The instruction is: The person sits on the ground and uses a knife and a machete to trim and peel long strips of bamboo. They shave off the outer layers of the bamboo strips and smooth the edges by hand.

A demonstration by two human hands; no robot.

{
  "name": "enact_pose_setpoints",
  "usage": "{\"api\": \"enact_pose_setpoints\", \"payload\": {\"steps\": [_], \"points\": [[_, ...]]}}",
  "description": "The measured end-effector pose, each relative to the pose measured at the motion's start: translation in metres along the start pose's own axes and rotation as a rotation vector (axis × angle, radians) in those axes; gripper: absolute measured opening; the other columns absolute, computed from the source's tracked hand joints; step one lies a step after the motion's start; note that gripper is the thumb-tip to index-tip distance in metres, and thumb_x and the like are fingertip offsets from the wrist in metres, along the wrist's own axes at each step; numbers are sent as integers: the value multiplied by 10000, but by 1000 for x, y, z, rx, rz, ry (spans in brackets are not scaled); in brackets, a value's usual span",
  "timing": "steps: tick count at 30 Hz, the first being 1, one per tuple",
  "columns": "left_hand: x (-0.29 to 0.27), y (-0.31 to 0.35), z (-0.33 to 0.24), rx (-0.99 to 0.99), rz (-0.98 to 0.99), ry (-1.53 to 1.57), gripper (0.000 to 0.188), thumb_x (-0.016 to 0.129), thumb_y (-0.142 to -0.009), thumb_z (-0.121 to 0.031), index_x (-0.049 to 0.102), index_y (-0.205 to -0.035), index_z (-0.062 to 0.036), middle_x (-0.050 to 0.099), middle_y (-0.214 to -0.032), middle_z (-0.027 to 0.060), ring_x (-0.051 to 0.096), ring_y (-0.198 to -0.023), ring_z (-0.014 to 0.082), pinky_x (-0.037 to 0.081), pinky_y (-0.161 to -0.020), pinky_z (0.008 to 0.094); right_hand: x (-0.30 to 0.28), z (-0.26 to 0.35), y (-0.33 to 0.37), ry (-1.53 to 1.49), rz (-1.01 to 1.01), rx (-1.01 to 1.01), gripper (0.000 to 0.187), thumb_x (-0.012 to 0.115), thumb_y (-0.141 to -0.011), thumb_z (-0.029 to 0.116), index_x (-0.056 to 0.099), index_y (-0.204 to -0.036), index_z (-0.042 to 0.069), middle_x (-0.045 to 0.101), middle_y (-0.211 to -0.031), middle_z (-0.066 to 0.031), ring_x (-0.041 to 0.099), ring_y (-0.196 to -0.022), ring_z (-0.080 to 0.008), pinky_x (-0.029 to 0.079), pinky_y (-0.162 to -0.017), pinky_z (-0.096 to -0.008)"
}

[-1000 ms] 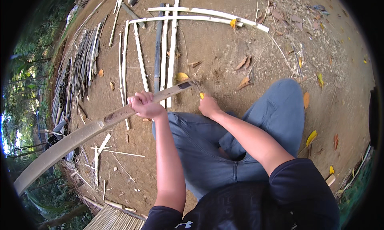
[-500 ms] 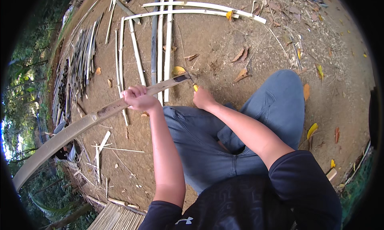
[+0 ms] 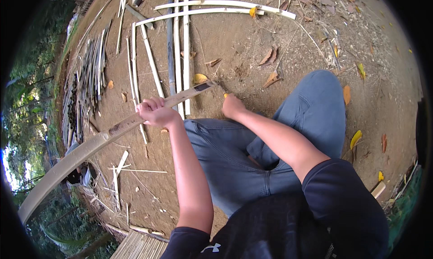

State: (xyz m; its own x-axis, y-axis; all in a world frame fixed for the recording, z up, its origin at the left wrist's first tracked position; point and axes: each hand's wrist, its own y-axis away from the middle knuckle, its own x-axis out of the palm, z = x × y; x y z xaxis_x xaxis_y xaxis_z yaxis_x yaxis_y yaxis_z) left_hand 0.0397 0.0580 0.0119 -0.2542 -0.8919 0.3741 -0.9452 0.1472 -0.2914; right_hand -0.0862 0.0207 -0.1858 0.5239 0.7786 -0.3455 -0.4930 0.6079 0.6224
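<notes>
A long, wide split-bamboo strip (image 3: 81,153) runs from the far lower left to the ground in front of my lap, its inner side up. My left hand (image 3: 155,111) is closed around it, a short way back from its far end. That end has a dark patch and lies beside a yellow leaf (image 3: 200,78). My right hand (image 3: 232,106) is closed on a knife (image 3: 225,95) with a yellow handle, mostly hidden by the fingers. The thin, blurred blade points toward the strip's end; whether they touch I cannot tell.
Pale bamboo strips (image 3: 186,56) and a dark pole (image 3: 170,56) lie ahead on the dirt, with two strips (image 3: 216,10) across them. A pile of thin poles (image 3: 92,60) is at the left. Short offcuts (image 3: 118,173) lie nearer, above a slatted bamboo surface (image 3: 140,246).
My right hand and the knife have shifted slightly to the right and nearer to me. My left hand keeps its grip on the bamboo strip. The view has turned a little.
</notes>
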Motion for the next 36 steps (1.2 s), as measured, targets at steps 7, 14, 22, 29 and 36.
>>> {"api": "enact_pose_setpoints", "payload": {"steps": [7, 14, 22, 29, 36], "points": [[2, -3, 2, 18, 17, 41, 254, 341, -897, -149, 231, -668, -164, 235, -522, -31, 231, -435, 81, 207, -420, 240, 4, -9, -13, 58, 24, -55, 393, 558, -850, 120, 542, -1183, -89, 635, -1141, -315, 624, -1087, -445, 506, -926, -473], [10, 1, -1, 15, 32, 5, 290, 350, -927, -191, 221, -668, -174, 214, -538, -35, 219, -454, 79, 204, -437, 250, 10, -12, -26, 130, 95, -120, 341, 562, -836, 124, 618, -1059, -128, 634, -1133, -319, 624, -1086, -442, 508, -922, -466], [3, -5, 2, 18, 56, -2, 259, 361, -885, -176, 223, -666, -164, 223, -544, -37, 206, -475, 84, 201, -447, 265, 5, 5, -9, 78, 23, -154, 407, 589, -809, 142, 553, -1042, -190, 632, -1022, -370, 638, -1019, -466, 518, -884, -456], [-13, -13, 3, -9, -16, 2, 291, 346, -913, -189, 212, -654, -172, 200, -536, -37, 199, -471, 90, 202, -461, 263, -7, 18, -9, -13, 138, 70, 332, 564, -873, 198, 672, -955, -105, 688, -917, -287, 672, -921, -443, 536, -789, -470], [-24, -11, 6, 21, -36, -5, 283, 353, -929, -142, 252, -666, -178, 310, -516, -46, 271, -445, 57, 210, -389, 236, -55, 38, 36, 82, -27, -77, 408, 585, -937, 316, 649, -1056, -69, 673, -992, -293, 665, -977, -411, 523, -818, -470]]}}
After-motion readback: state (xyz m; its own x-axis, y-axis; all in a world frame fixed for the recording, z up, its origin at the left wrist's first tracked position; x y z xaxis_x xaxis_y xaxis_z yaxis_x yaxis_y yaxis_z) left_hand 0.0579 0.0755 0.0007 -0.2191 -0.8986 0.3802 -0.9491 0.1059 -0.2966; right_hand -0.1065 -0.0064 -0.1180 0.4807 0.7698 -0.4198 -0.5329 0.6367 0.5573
